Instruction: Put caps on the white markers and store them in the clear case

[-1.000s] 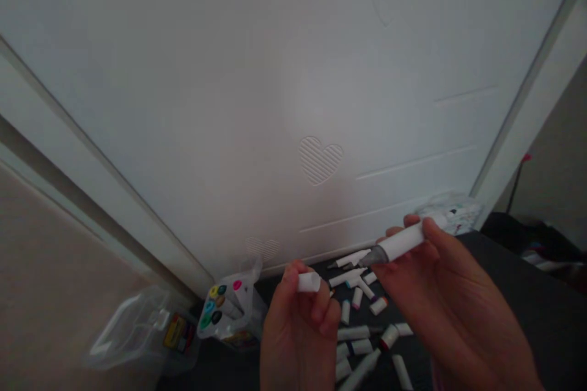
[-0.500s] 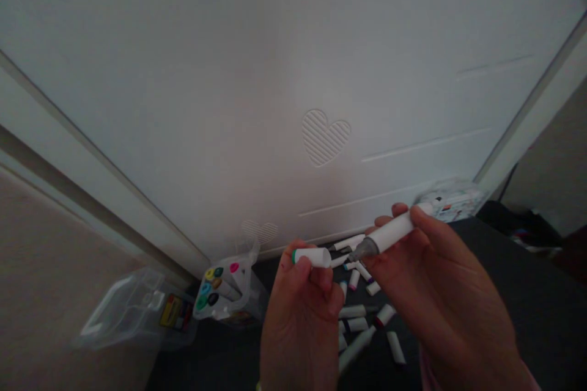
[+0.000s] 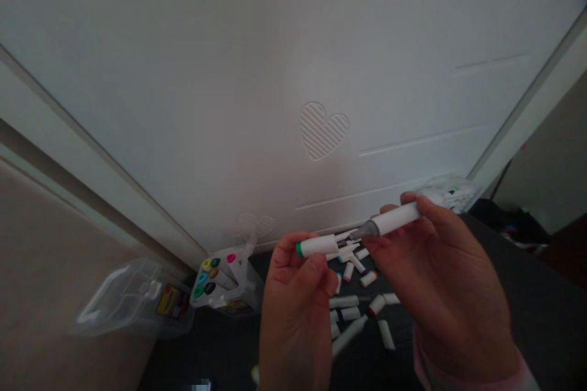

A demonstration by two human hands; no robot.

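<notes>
Between the thumb and fingers of my left hand (image 3: 300, 293) is a white marker cap (image 3: 320, 245) with a green end, its open mouth turned to the right. My right hand (image 3: 443, 269) grips a white marker (image 3: 398, 219) by its barrel, and the grey tip section points left. The marker's tip is right at the mouth of the cap; whether it has entered cannot be made out. Below and behind both hands, several loose white markers and caps (image 3: 345, 314) lie on the dark surface, partly hidden by my hands.
A clear plastic case (image 3: 224, 293) at the left holds several capped markers standing upright. Beside it lies a clear lid (image 3: 132, 302) with a yellow label. A clear wrapped package (image 3: 452, 192) is behind my right hand, against the white panel (image 3: 206, 104) with embossed hearts.
The cap and the marker's tip have come closer together, nearly in line. The left hand has turned the cap slightly upward. The view has shifted a little.
</notes>
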